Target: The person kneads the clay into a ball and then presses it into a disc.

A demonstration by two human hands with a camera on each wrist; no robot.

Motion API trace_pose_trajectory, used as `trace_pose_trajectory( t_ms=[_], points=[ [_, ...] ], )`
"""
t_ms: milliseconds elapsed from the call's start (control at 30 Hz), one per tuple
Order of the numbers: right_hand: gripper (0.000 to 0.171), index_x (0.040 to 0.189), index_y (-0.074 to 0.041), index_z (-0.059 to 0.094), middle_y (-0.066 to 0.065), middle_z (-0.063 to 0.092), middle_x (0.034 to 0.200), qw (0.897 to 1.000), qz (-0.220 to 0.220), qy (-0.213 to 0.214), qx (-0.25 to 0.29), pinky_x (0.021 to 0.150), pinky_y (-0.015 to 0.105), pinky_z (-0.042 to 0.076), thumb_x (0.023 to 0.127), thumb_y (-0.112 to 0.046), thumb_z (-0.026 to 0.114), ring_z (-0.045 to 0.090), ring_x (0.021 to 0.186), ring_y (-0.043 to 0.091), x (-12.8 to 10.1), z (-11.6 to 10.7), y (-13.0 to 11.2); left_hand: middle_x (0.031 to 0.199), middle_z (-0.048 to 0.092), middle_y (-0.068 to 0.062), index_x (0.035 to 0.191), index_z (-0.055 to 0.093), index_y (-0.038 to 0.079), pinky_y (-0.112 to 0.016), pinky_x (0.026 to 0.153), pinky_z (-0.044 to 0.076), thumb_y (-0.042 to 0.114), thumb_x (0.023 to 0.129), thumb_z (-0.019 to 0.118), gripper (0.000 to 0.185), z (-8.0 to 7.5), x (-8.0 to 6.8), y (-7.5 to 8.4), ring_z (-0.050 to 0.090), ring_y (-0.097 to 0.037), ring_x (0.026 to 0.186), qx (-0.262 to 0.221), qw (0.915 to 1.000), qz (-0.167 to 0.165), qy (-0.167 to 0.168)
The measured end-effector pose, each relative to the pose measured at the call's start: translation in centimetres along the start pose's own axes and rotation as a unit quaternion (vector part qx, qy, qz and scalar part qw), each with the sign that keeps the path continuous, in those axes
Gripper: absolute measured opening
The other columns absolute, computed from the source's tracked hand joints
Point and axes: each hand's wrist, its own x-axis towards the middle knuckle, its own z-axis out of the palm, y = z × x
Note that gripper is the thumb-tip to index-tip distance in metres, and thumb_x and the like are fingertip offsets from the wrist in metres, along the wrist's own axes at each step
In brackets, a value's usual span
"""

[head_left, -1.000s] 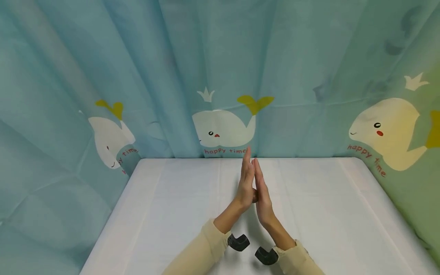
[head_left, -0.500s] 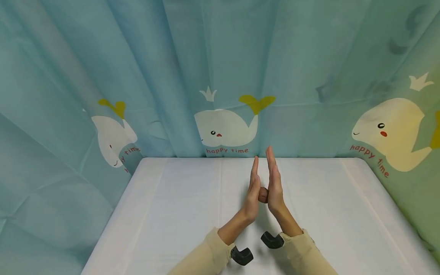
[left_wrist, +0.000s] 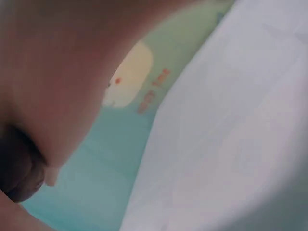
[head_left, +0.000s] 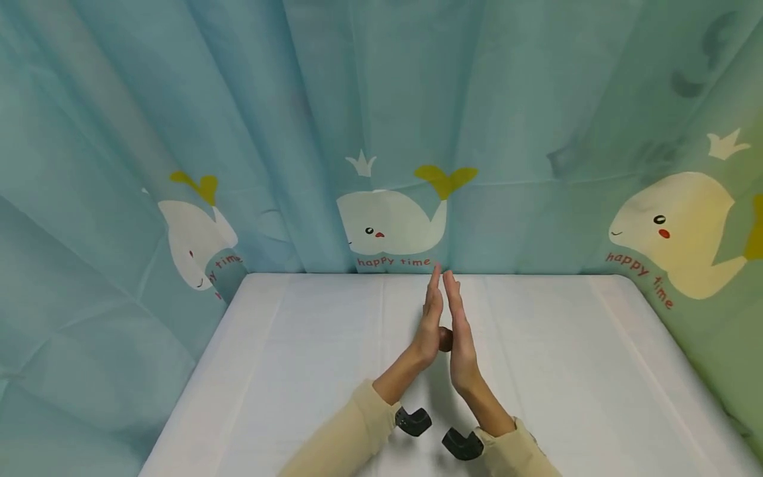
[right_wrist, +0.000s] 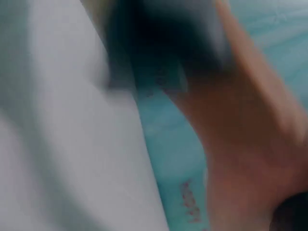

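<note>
Pressed between my two palms is a round brown walnut (head_left: pixel 445 339), partly covered by both hands in the head view. My left hand (head_left: pixel 427 334) stands on edge with its fingers straight and pointing forward. Facing it, my right hand (head_left: pixel 463 348) also has straight fingers, set slightly nearer my body. The fingertips lean close together while the heels of the hands stay apart. In the left wrist view the walnut (left_wrist: pixel 21 168) looks dark and grooved at the lower left, against the palm. A dark rounded part of the walnut (right_wrist: pixel 292 214) shows at the right wrist view's lower corner.
Beneath the hands lies a white table (head_left: pixel 322 344). A blue-green curtain (head_left: pixel 512 132) with printed whales hangs along its back and sides. Black wrist cameras sit at both cuffs, the left camera (head_left: pixel 413 421) close to the right camera (head_left: pixel 462 444).
Since half a second ago, my left hand has slid forward and my right hand back toward me, reversing their offset. Both have shifted a little left, with the walnut still between the palms.
</note>
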Motion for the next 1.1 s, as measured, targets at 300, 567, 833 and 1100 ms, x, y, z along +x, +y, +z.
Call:
trace_pose_trajectory(
  t_ms=[300,567,833,1100],
  points=[
    [0.055,0.166,-0.034,0.011,-0.010,0.008,0.172,0.999,0.042,0.020,0.020,0.119,0.037,0.007,0.111,-0.040,0.012,-0.001,0.156,0.009,2.1,-2.4,1.6,0.169,0.016,0.000,0.167,-0.002,0.026,-0.024,0.085,0.040,0.041,0.112,0.010,0.058,1.5,-2.3,0.8,0.051,-0.006,0.076,-0.048,0.9987,-0.012,-0.008],
    [0.056,0.167,-0.024,0.003,0.008,0.004,0.173,0.998,0.045,-0.011,0.051,0.053,0.025,0.029,0.113,-0.035,0.005,0.038,0.063,-0.001,-0.2,-0.9,2.2,0.172,-0.006,-0.001,0.167,-0.002,0.019,-0.047,0.122,0.015,0.045,0.111,0.012,0.063,0.4,-0.6,2.8,0.013,-0.016,0.154,-0.031,0.9990,0.030,0.010],
    [0.057,0.167,-0.023,0.010,0.000,-0.003,0.173,1.000,0.004,-0.014,-0.021,0.120,0.055,-0.006,0.112,-0.036,0.012,-0.012,0.157,0.019,0.0,0.3,-0.8,0.173,-0.003,0.000,0.167,0.000,0.022,-0.057,0.122,-0.001,0.044,0.112,0.010,0.060,-0.1,-0.2,1.0,-0.003,-0.020,0.157,-0.026,0.9995,0.004,0.016],
    [0.055,0.167,-0.030,0.007,-0.008,0.001,0.173,1.000,0.027,0.003,0.000,0.119,0.034,0.012,0.112,-0.034,0.010,0.001,0.155,0.009,2.0,-2.1,1.5,0.172,-0.006,0.003,0.167,-0.004,0.024,-0.046,0.117,0.020,0.045,0.111,0.007,0.061,1.0,-1.9,2.1,0.023,-0.015,0.148,-0.039,0.9991,0.007,-0.012]
  ],
)
